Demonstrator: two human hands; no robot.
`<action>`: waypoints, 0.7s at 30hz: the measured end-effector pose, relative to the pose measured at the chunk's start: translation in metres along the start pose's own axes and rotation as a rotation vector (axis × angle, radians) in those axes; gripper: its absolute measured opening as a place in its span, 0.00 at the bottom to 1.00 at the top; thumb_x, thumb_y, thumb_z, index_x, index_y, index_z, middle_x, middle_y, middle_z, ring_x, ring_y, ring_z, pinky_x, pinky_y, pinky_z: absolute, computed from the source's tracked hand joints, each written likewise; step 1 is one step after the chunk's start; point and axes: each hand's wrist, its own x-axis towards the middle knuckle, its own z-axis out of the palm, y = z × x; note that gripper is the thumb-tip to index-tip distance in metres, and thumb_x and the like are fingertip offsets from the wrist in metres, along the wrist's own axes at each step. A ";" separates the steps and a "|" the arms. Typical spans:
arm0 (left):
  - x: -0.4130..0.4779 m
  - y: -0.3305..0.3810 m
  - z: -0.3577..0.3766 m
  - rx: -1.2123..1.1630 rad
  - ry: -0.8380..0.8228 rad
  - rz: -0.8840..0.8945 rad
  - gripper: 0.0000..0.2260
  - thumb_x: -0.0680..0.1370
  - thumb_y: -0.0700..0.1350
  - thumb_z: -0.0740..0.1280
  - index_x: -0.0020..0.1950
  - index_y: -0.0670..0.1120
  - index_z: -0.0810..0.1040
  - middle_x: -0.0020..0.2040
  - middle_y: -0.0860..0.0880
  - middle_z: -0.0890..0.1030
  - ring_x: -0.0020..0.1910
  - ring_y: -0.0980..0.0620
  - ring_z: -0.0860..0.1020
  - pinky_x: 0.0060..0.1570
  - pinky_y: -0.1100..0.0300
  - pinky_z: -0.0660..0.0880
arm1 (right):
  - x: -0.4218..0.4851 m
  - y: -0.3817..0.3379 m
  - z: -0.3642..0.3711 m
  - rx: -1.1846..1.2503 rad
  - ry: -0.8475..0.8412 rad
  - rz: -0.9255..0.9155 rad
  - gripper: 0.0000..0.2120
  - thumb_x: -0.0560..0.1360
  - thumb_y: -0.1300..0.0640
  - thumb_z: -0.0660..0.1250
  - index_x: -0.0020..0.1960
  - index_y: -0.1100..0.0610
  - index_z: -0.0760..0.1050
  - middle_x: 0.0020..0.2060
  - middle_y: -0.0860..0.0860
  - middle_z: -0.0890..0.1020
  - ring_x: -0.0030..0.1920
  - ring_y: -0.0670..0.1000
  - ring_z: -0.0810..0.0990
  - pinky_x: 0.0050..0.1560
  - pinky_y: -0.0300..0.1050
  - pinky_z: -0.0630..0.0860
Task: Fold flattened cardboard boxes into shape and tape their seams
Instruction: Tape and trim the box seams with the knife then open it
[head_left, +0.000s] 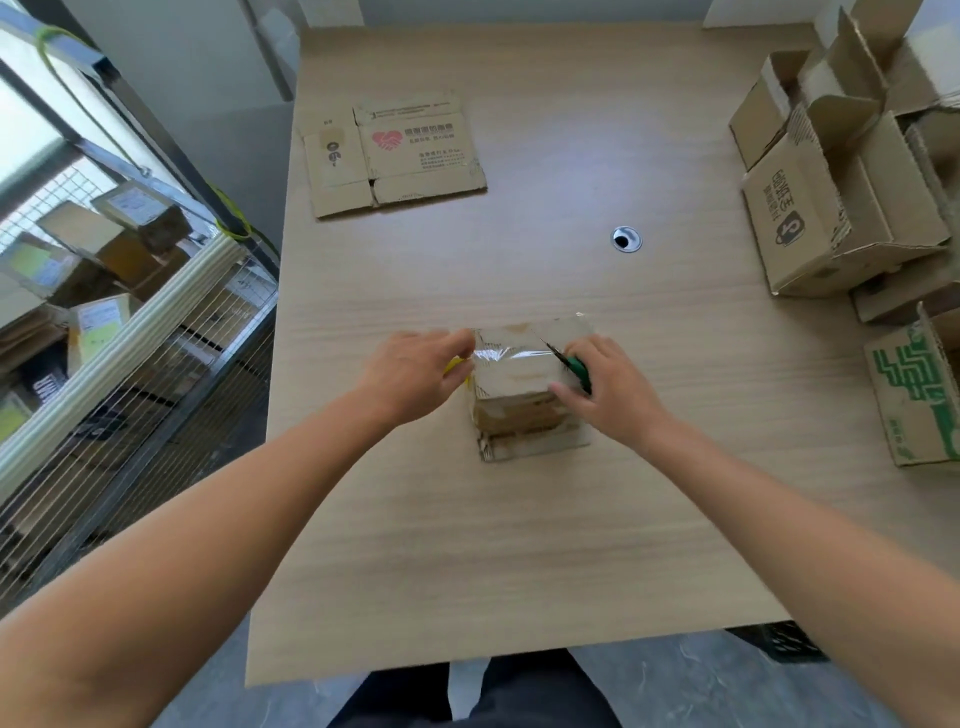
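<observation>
At the box (519, 379), right hand (610, 387) round cutter (576, 365); left hand (415, 374) pinching tape (506, 355)

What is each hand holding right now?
Left hand: holds the tape roll, with tape stretched over the box.
Right hand: holds the scissors at the tape.

Worktop (519, 545): pale wood-grain laminate, matt. Small box (524, 400): brown corrugated cardboard, rough cut edges. Tape (511, 353) across box top: clear plastic film, glossy, wrinkled. Grommet (625, 239): shiny metal.
</observation>
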 end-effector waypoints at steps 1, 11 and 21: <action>-0.003 0.005 0.001 -0.009 -0.009 -0.022 0.08 0.82 0.55 0.59 0.52 0.51 0.71 0.46 0.51 0.81 0.43 0.42 0.78 0.40 0.55 0.62 | -0.001 -0.003 0.007 0.002 0.034 0.020 0.13 0.76 0.53 0.74 0.50 0.60 0.73 0.48 0.53 0.76 0.51 0.57 0.72 0.55 0.52 0.72; -0.022 0.027 -0.012 -0.096 -0.029 -0.311 0.08 0.77 0.55 0.66 0.50 0.55 0.70 0.47 0.55 0.77 0.44 0.46 0.76 0.41 0.55 0.67 | 0.050 0.019 -0.026 -0.015 -0.149 -0.352 0.08 0.72 0.69 0.74 0.48 0.64 0.77 0.49 0.56 0.81 0.54 0.62 0.76 0.68 0.51 0.70; 0.025 0.029 -0.018 0.055 -0.354 -0.137 0.05 0.78 0.52 0.66 0.50 0.53 0.74 0.61 0.57 0.77 0.57 0.48 0.77 0.46 0.58 0.67 | 0.010 0.006 0.001 -0.030 0.018 -0.108 0.21 0.69 0.48 0.81 0.50 0.61 0.77 0.48 0.53 0.80 0.55 0.61 0.76 0.71 0.68 0.63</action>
